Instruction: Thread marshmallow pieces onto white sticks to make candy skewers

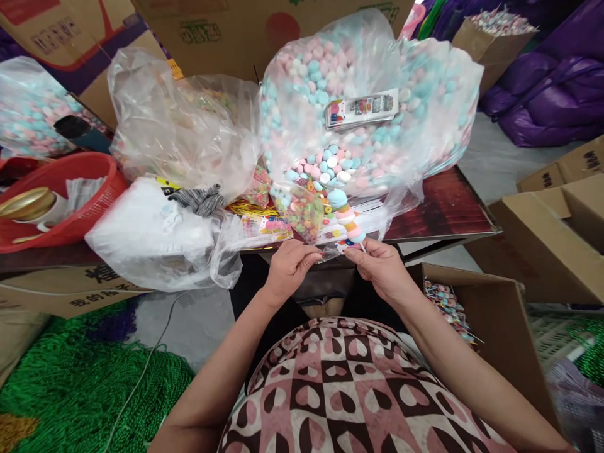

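Observation:
My left hand (289,267) and my right hand (383,269) meet at the near edge of a dark red table (448,211). Both pinch a small clear wrapper holding a candy skewer (346,217) of stacked blue, pink and white pieces on a stick. My left fingers close on the wrapper's bottom left, my right fingers on the stick end. Just beyond lies a small clear bag of coloured ring candies (304,214). Behind it stands a large open plastic bag of pastel round candies (349,113) with a printed packet (362,110) lying on top.
A crumpled clear bag (179,126), a white bag (151,233) and a red basket (70,201) sit at left. An open cardboard box (476,314) with wrapped skewers stands by my right arm. Cardboard boxes ring the table; green beads (85,377) lie lower left.

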A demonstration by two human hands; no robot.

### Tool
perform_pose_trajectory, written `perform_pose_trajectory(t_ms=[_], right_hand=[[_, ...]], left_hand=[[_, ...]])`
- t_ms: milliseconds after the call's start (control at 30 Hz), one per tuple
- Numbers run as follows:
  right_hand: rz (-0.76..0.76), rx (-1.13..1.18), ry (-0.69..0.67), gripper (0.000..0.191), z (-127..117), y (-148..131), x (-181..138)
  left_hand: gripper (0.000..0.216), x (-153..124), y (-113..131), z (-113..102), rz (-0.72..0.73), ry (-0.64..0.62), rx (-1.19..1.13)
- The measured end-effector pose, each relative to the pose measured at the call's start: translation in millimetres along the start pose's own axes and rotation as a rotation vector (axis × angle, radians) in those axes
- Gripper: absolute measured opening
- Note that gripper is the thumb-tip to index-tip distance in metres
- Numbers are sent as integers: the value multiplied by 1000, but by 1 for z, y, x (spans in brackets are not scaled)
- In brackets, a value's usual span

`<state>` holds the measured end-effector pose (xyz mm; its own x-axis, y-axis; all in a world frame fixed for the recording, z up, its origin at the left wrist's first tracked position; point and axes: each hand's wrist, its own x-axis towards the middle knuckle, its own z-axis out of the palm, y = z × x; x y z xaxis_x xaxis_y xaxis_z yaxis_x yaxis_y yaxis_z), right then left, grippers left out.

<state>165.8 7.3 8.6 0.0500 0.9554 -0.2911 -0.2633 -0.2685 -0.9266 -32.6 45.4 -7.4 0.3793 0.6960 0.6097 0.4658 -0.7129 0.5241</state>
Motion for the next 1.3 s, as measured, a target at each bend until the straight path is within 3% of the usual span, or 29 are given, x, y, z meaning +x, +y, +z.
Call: perform_pose_trajectory(t_ms=[133, 233, 400, 533, 767, 967, 1133, 1300], right_hand=[[-137, -81, 57, 43, 2, 5, -1], [-141, -94, 53, 48, 1, 5, -2], [-37, -124, -105, 44, -4, 7, -3], [-131, -77, 17, 49, -3, 9, -4], [-132, -31, -22, 34, -20, -17, -21], [-168, -373, -73, 36, -54, -28, -48], [-219, -648, -161, 43, -60, -34, -53], [-231, -719, -157, 44, -65, -38, -52]], left_hand=[[37, 0, 7, 2, -275, -65, -89], [41, 1, 6, 1, -342, -77, -127], [41, 4, 5, -1, -422, -119, -285], [43, 1, 9, 7, -602, -190, -486], [43, 1, 3, 7, -885, 53, -999], [43, 3, -2, -2, -922, 51, -1160], [42, 1, -5, 1, -900, 1, -1171], [43, 1, -7, 0, -887, -22, -1132]])
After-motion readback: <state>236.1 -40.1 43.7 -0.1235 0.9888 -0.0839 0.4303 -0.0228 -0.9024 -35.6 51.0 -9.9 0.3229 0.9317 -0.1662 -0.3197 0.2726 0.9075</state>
